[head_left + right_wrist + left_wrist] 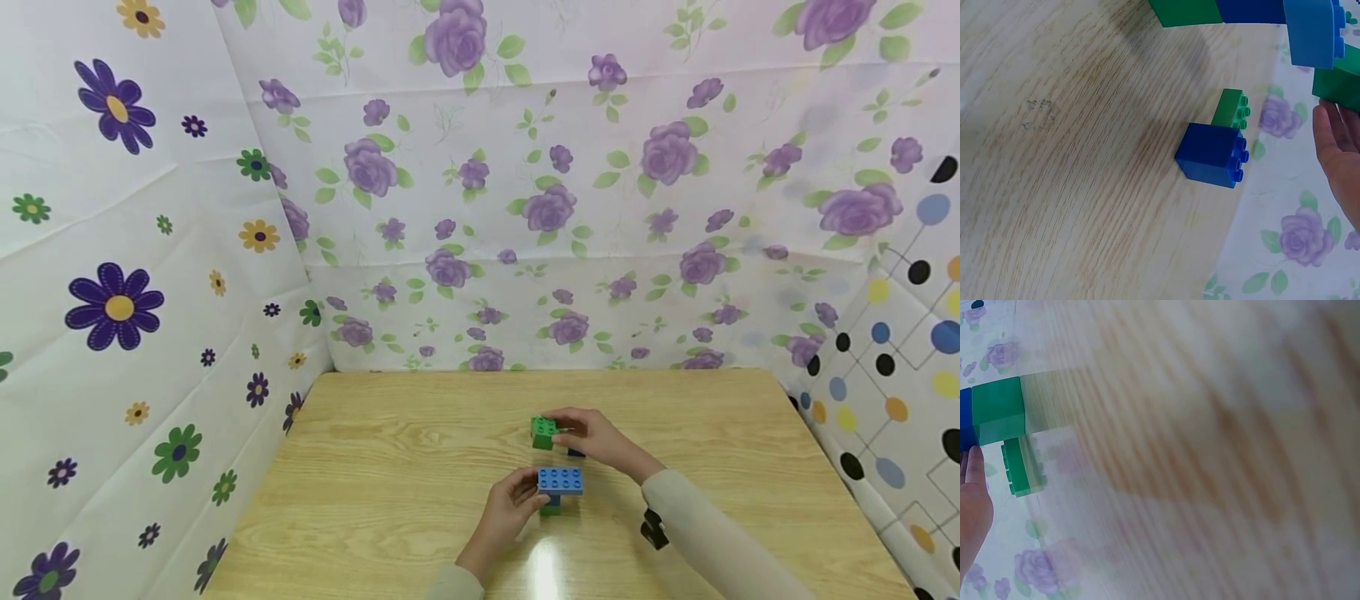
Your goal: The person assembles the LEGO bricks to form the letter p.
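Note:
A small tower of toy building bricks stands on the table, with a green brick (999, 411) at its base, a dark blue brick (1251, 10) in the middle and a wide light blue brick (560, 481) across the top. My left hand (512, 510) grips the tower from its left side, thumb in front; its fingers touch the blue part in the left wrist view. Just beyond the tower, my right hand (592, 435) pinches a green brick (543, 432) with studs upward. That brick is close to the light blue brick in the right wrist view.
On the wooden table (390, 483), a loose dark blue brick (1209, 154) lies beside a thin green brick (1229, 108), mostly hidden beneath my right hand in the head view. Flowered cloth (465, 250) rises behind the table, with patterned cloth at both sides.

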A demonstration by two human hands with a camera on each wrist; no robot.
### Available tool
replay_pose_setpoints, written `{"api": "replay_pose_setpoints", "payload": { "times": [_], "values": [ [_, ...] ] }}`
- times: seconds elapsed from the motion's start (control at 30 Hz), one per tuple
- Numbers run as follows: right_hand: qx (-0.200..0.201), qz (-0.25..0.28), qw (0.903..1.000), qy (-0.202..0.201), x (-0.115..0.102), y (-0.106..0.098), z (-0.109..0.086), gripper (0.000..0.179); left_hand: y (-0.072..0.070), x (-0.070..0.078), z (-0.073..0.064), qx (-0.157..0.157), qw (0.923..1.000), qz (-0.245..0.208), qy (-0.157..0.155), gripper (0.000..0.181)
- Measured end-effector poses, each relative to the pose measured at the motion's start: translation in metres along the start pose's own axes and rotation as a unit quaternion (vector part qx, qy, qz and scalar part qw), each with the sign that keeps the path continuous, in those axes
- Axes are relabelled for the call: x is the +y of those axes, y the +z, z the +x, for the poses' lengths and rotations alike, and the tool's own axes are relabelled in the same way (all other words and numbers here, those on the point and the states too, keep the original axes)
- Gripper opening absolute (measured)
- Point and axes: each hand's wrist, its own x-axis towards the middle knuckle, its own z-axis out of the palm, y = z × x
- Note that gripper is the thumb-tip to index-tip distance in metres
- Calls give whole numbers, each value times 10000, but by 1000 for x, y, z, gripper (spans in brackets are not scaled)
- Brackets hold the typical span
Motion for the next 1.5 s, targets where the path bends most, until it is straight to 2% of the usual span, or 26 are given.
{"api": "replay_pose_setpoints", "payload": {
  "times": [0.17,0.4,0.67,0.9,1.2,1.5],
  "values": [
    [-62,-68,9999,-95,-5,-1,-6,46,-1,1,0,-15,10000,9,0,38],
    [-186,177,9997,-21,-14,-1,-16,43,-2,1,0,-31,10000,17,16,38],
    [-270,172,9995,-74,-22,2,-29,43,-1,-1,-1,-55,10000,-34,37,39],
    [-346,236,9990,-133,-22,5,-36,40,-1,-3,-1,-89,9997,-49,217,39],
    [-444,232,9984,-250,-20,7,-42,41,-1,0,-1,-78,9998,-166,-9,39],
    [-558,225,9971,-468,-21,8,-44,41,-1,2,-1,-83,9999,-86,-39,39]
  ]
}}
